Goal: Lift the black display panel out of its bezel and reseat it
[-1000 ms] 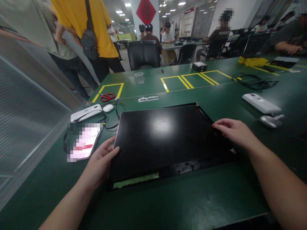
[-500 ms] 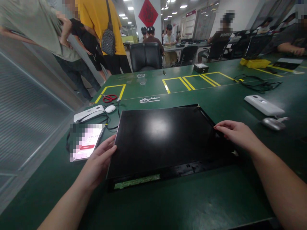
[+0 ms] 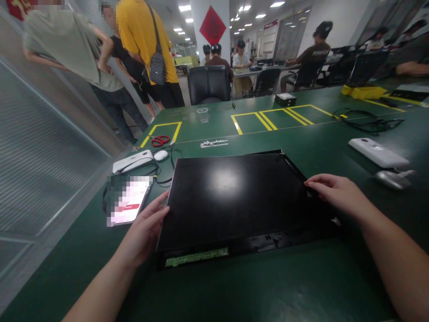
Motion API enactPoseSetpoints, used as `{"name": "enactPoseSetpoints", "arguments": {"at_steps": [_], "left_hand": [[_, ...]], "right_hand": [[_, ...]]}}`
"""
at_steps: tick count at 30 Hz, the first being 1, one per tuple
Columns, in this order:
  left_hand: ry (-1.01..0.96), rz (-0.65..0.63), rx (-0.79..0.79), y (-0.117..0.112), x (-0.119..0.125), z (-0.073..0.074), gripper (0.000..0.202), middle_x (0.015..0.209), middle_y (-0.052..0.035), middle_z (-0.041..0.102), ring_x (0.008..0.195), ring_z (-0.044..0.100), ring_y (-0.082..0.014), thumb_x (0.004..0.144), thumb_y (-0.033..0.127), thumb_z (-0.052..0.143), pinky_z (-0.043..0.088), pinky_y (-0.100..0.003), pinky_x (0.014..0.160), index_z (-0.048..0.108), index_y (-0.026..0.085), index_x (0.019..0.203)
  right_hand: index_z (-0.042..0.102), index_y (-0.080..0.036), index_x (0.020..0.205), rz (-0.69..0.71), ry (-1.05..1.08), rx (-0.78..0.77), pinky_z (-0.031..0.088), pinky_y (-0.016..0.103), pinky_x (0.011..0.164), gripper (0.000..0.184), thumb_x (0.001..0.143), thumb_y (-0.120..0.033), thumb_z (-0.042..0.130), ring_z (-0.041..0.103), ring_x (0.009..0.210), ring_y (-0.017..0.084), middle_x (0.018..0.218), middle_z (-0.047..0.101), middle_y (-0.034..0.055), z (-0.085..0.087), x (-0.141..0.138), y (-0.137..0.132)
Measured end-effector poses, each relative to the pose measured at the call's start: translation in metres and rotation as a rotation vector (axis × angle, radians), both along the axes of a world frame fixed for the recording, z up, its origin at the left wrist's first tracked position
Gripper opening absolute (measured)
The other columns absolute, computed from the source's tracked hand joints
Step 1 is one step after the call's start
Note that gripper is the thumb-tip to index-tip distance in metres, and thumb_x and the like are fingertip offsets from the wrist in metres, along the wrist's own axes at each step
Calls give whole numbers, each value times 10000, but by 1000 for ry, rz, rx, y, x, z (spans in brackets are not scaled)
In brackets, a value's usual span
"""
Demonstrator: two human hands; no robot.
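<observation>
A flat black screen panel (image 3: 231, 201) lies at a slight angle over a thin black frame (image 3: 268, 241). The frame shows along the near, right and part of the far edges. Under the panel's near left edge a green circuit strip (image 3: 197, 257) is exposed. My left hand (image 3: 142, 230) grips the panel's left edge, thumb on top and fingers at the side. At the right edge my right hand (image 3: 338, 192) is closed in a pinch, thumb and forefinger together on the panel's rim. Its other fingers are curled and partly hidden.
Left of the panel are a phone (image 3: 129, 201), a white power bank (image 3: 133, 161), a white mouse (image 3: 161, 155) and red-handled scissors (image 3: 161, 141). White scraps (image 3: 213, 143) and a plastic cup (image 3: 203, 115) stand beyond. Another white device (image 3: 378, 152) and black cables (image 3: 372, 123) lie right.
The whole view has shifted slightly right and down as the head turned. Both hands stay at the same places on the panel, which looks unmoved on the table.
</observation>
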State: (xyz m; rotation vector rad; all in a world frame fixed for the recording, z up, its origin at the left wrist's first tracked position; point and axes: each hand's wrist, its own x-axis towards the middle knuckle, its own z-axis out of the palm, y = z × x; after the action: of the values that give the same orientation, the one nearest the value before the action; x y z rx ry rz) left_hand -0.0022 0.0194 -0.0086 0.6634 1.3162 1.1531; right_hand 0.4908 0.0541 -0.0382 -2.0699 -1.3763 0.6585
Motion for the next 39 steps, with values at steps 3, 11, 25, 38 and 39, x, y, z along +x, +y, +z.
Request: {"name": "enactPoseSetpoints", "arguments": {"at_steps": [3,11,25,38,39], "left_hand": [[-3,17,2,0,0,-1,891,1169,-118,860,1116,799,-361,632,249,955,677,-339,813,654,186,1468],[-10,-46,17,-2,-1,-3,829,1159,-116,858,1093,805,-358,707,282,928,663,-378,836,646,210,1483],[200,-47,145,2,-9,-14,760,1500,-146,698,1388,627,-415,648,479,981,486,-525,1170,760,223,1329],[406,-47,203,4,-4,-15,581,1501,-151,679,1369,626,-424,672,478,925,461,-540,1168,822,224,1184],[416,-46,204,5,-5,-16,576,1510,-153,670,1376,620,-422,673,475,920,459,-536,1170,823,222,1181]], "right_hand": [[801,-254,891,10,-17,14,484,409,650,423,740,-616,644,647,653,250,759,759,67,-2,2,0],[801,-269,868,37,-33,59,498,429,662,432,742,-640,621,665,654,268,769,782,61,-5,2,0],[826,-265,850,18,-27,16,492,434,710,469,666,-651,633,694,742,306,796,790,67,-4,4,4],[822,-266,778,4,-50,52,498,438,674,437,624,-628,632,687,687,307,755,786,80,2,-1,3],[823,-265,782,7,-53,62,497,432,667,438,628,-628,632,685,680,304,750,786,79,1,-1,3]]}}
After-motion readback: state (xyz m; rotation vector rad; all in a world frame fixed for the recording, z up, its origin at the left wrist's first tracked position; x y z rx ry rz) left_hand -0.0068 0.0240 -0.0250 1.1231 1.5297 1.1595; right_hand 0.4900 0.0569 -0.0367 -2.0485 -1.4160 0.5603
